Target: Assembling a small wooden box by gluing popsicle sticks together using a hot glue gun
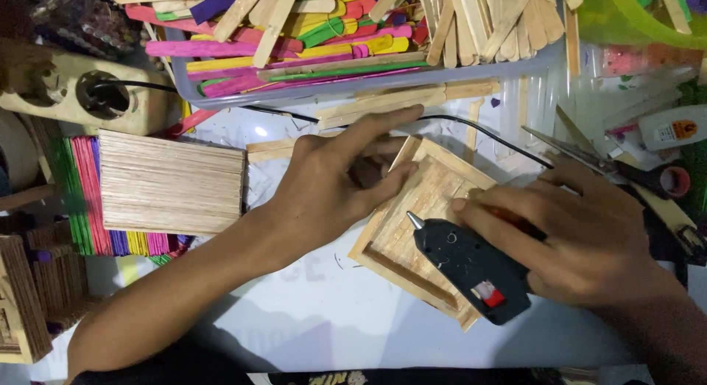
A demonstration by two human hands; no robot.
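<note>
The right hand (582, 241) is gripping a black glue gun (471, 267), nozzle aiming at ten o'clock, long axis ten-to-four; the left hand (331, 186) is pressing flat, open, on the wooden stick panel (412, 230).

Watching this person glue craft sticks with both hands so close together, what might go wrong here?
1. The glue gun's metal tip points toward the left hand pressing the wooden stick panel; a slip might burn the fingers.
2. The black cord runs across the work area just behind the panel, so it could snag and drag loose sticks.
3. Open scissors lie just beyond the right hand, which could brush the blades.
</note>
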